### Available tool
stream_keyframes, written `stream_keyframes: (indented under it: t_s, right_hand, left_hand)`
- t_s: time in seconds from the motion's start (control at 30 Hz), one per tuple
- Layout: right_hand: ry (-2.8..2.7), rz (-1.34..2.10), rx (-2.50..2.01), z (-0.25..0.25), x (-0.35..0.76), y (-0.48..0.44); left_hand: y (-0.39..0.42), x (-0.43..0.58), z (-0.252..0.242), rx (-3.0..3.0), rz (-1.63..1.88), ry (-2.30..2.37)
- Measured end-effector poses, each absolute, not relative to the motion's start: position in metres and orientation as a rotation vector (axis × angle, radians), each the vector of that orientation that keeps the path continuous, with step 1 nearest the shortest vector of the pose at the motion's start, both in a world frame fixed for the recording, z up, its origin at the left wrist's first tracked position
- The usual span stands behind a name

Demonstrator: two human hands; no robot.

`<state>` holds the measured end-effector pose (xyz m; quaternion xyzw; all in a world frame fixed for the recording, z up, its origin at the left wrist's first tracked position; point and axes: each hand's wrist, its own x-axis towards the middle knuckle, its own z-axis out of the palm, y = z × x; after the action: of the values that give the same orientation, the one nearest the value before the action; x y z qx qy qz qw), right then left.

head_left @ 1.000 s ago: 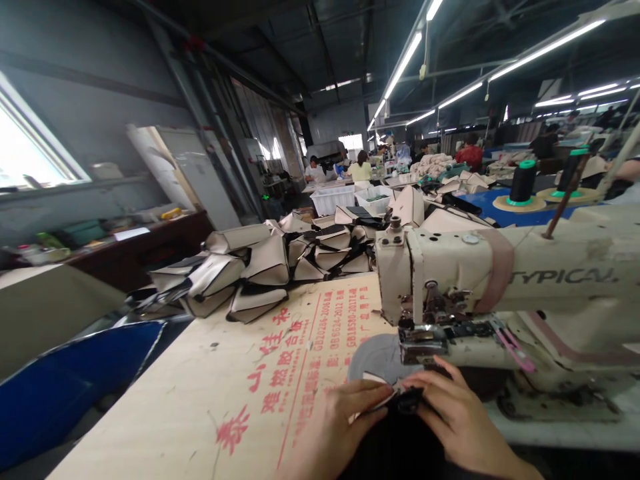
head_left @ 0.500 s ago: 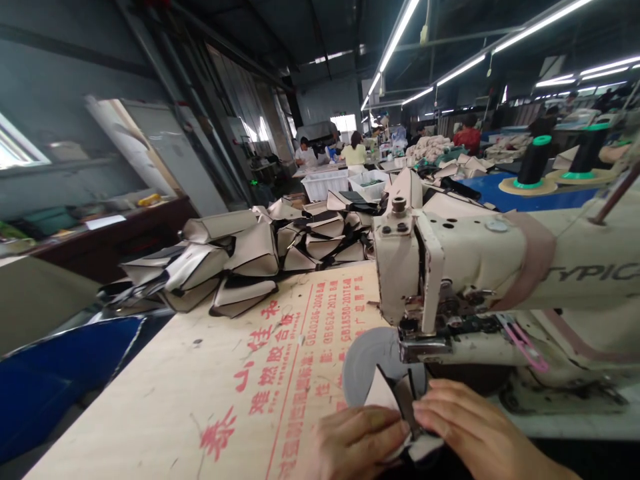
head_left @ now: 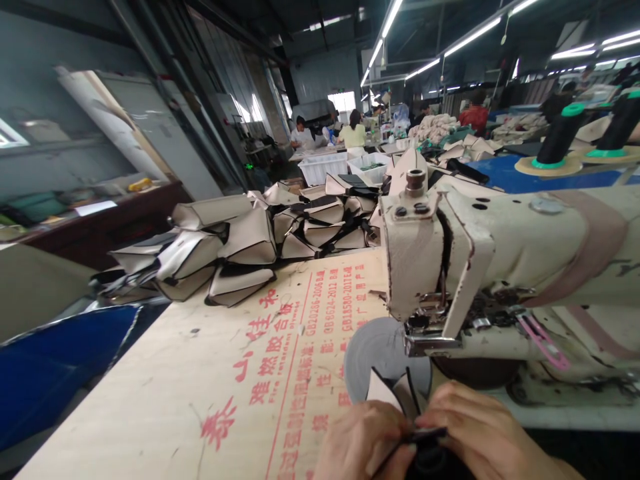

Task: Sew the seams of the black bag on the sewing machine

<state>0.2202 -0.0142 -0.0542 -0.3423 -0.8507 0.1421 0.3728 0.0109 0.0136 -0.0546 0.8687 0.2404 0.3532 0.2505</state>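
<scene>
At the bottom edge my left hand (head_left: 357,445) and my right hand (head_left: 480,433) meet, both pinching a small black and cream fabric piece (head_left: 400,400). The piece lies in front of the presser foot of a cream sewing machine (head_left: 500,247). A grey round fabric part (head_left: 375,353) extends from it under the machine head. Both hands have curled fingers closed on the piece, and the lower part of it is hidden below the frame.
A plywood table top (head_left: 225,373) with red print carries a heap of folded cream and black pieces (head_left: 240,247) at its far side. Blue sheet (head_left: 55,367) lies at left. Thread cones (head_left: 560,137) stand behind the machine. Other workers (head_left: 353,130) sit far back.
The view has shifted closer to the machine head. My hands have drawn nearer to me, bunching the fabric piece between them, and more of the grey round part shows.
</scene>
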Motion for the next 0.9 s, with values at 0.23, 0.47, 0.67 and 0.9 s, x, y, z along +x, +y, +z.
stream_keyframes:
  t_s: [0.23, 0.47, 0.67, 0.9]
  right_hand:
    - [-2.079, 0.579, -0.909, -0.065, 0.215, -0.013]
    - [-2.053, 0.603, -0.988, -0.074, 0.215, -0.011]
    - [-2.09, 0.575, -1.039, -0.074, 0.212, -0.009]
    - [-1.964, 0.617, -1.134, -0.082, 0.209, -0.012]
  left_hand:
    - [0.016, 0.009, -0.049, 2.49, 0.85, 0.657]
    - [0.016, -0.006, -0.042, 2.599, 0.374, 0.764]
    - [0.016, -0.003, -0.033, 2.615, 0.313, 0.851]
    - [0.017, 0.005, -0.018, 2.445, 0.378, 0.925]
